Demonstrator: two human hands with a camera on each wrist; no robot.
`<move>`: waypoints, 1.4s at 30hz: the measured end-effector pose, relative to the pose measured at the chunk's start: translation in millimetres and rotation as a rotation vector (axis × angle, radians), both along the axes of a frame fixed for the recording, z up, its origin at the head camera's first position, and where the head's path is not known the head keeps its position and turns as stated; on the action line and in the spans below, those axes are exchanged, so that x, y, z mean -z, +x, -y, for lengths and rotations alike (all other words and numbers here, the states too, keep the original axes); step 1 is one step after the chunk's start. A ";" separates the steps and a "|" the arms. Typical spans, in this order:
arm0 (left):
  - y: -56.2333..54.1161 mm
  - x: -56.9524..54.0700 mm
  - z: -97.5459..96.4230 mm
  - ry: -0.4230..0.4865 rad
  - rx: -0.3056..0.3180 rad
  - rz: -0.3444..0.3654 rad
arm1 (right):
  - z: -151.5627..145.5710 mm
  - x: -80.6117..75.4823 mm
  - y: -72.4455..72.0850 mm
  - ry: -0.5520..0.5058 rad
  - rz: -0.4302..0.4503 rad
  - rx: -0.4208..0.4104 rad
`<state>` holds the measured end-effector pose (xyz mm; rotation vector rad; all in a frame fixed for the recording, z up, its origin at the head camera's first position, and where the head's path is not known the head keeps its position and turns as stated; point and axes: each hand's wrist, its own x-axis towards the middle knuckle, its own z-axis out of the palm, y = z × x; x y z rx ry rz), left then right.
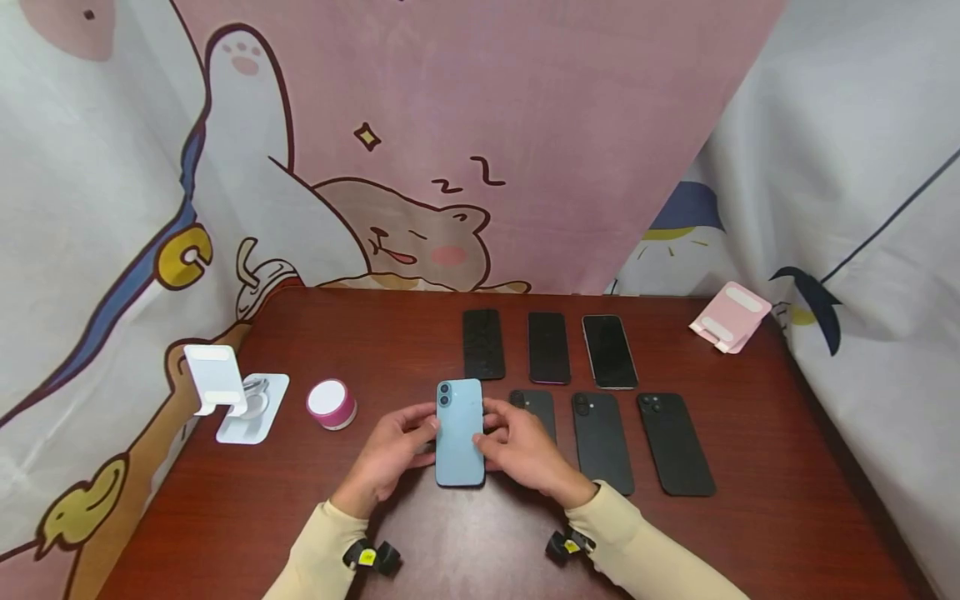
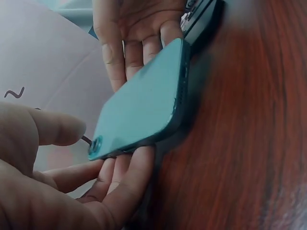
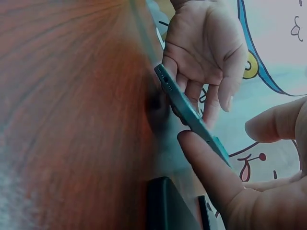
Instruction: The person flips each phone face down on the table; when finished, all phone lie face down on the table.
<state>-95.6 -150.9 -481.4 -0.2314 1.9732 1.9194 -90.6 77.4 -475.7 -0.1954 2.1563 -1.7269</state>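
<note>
Between both hands is a light blue smartphone (image 1: 461,442), its back and two camera lenses turned up. My left hand (image 1: 392,446) holds its left long edge, and my right hand (image 1: 525,446) holds the right one. In the left wrist view the blue phone (image 2: 139,105) is tilted just over the table, with fingertips under its edges and the left thumb off its back. The right wrist view shows the phone (image 3: 182,103) edge-on, a right finger against its side. Closest to my right hand lies a dark phone (image 1: 542,408), back up and partly covered by that hand.
Two more dark phones, one (image 1: 603,446) beside another (image 1: 677,446), lie back up at right. Behind is a row of three phones (image 1: 549,347), screens up. A white phone stand (image 1: 216,379) and pink round tub (image 1: 331,408) stand left; a pink stand (image 1: 731,317) is back right.
</note>
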 end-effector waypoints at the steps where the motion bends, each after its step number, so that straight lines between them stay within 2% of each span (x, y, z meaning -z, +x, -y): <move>1: 0.3 -0.2 -0.4 -0.007 0.005 -0.007 | -0.4 0.8 0.4 0.002 -0.003 -0.005; 7: 2.6 -1.9 -3.9 -0.045 0.019 -0.040 | -2.5 2.9 4.3 0.071 -0.044 -0.013; 13: 4.1 -2.8 -7.7 -0.102 0.046 -0.065 | -3.5 -0.3 10.0 0.188 -0.105 0.004; 20: 6.2 -2.7 -10.8 -0.089 0.068 -0.089 | -5.5 -2.6 14.2 0.266 -0.172 0.037; 28: 7.6 -5.0 -12.6 -0.073 0.036 -0.085 | -8.0 -2.7 12.7 0.238 -0.147 0.045; 36: 6.1 -8.6 -10.1 -0.089 0.030 -0.102 | -11.7 2.3 5.0 0.027 -0.037 0.037; 39: 3.8 -10.7 -7.5 -0.103 0.031 -0.117 | -14.7 2.1 1.4 0.027 -0.033 0.042; 42: -0.1 -12.8 -5.1 -0.127 0.028 -0.130 | -16.9 0.2 -3.7 0.072 -0.059 0.047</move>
